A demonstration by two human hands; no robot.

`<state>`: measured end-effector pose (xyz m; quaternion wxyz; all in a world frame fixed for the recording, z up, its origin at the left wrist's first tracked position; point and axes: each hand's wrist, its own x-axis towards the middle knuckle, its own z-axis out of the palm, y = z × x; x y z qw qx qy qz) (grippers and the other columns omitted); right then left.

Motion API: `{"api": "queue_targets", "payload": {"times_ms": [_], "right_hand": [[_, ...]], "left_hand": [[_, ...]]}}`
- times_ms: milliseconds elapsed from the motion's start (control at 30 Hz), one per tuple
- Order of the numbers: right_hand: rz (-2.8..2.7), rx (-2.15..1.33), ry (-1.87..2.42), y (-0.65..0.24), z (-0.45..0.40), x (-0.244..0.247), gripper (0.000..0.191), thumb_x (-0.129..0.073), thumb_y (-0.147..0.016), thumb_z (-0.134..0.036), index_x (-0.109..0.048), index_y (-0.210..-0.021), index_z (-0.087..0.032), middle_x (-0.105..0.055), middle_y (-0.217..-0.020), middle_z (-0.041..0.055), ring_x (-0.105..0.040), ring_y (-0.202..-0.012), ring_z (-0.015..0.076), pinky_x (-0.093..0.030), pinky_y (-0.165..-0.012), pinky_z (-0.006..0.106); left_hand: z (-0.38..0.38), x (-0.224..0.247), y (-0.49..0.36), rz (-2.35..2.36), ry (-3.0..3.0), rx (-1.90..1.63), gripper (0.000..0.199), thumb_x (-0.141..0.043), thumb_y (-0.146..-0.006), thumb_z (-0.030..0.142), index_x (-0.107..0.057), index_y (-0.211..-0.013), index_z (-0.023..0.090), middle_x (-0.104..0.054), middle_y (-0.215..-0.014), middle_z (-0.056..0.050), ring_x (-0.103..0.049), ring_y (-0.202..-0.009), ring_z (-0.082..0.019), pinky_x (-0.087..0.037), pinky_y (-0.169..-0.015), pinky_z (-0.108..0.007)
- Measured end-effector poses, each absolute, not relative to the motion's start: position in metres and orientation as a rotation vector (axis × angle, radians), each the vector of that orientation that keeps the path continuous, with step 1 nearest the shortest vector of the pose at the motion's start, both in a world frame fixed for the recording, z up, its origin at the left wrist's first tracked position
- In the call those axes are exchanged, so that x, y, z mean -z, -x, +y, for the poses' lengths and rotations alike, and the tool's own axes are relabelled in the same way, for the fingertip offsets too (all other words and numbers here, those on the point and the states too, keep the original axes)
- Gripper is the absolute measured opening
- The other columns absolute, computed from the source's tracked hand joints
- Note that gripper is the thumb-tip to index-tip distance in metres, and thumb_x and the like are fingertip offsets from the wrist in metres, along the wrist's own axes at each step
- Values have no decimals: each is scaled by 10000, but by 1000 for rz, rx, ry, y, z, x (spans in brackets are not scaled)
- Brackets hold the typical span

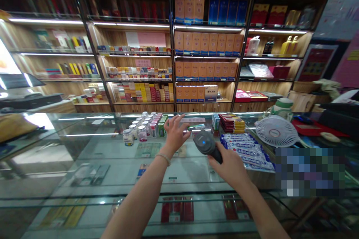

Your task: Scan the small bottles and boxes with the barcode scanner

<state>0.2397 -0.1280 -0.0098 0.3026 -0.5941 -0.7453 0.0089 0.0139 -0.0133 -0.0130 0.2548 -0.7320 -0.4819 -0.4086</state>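
My right hand [228, 166] is wrapped round the handle of a dark barcode scanner [204, 142], whose head points up and left and shows a small blue light. To its left, my left hand [176, 132] reaches over the glass counter [112, 164] with its fingers apart. A slim green-and-white pack [196, 127] lies just right of those fingertips; whether they touch it I cannot tell. Green packs [162, 125], pink-and-white packs [155, 127] and white-lidded jars [142, 131] stand in rows left of my left hand. Blue-and-white wrapped packets [246, 149] lie right of the scanner.
Red and yellow packets [232, 123] are stacked behind the blue ones. A white fan [277, 131] and a green-and-white flask [282, 107] stand at the right. Flat packs show beneath the glass. Shelves of orange boxes [207, 43] line the back wall.
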Motion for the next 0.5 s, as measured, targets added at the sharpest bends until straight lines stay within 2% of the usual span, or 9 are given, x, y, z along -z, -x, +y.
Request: {"api": "queue_targets", "payload": {"times_ms": [267, 433, 500], "right_hand": [[-1862, -188, 1382, -246, -147, -8, 487, -613, -790, -320, -544, -1271, -288, -734, -1001, 30, -694, -892, 251, -465, -733, 312], [-1880, 18, 1537, -242, -144, -5, 280, -653, -719, -292, -652, -994, -240, -721, -826, 39, -670, -769, 247, -415, -649, 294], [-1870, 41, 1552, -241, -142, -3, 267, -650, -716, -291, -651, -978, -237, -724, -829, 42, -668, -768, 248, -415, -646, 296]], "left_hand": [[-17, 10, -14, -1318, 1987, 1111, 168, -750, -801, 363, -713, -954, 304, -554, -1437, -50, -429, -1354, -322, -182, -1158, -578], [-15, 10, -15, -1295, 1977, 1147, 132, -750, -790, 339, -728, -912, 293, -591, -1386, -53, -472, -1318, -317, -197, -1167, -553], [-14, 10, -15, -1296, 1967, 1160, 131, -763, -773, 327, -729, -893, 289, -603, -1370, -51, -487, -1301, -317, -205, -1165, -550]]}}
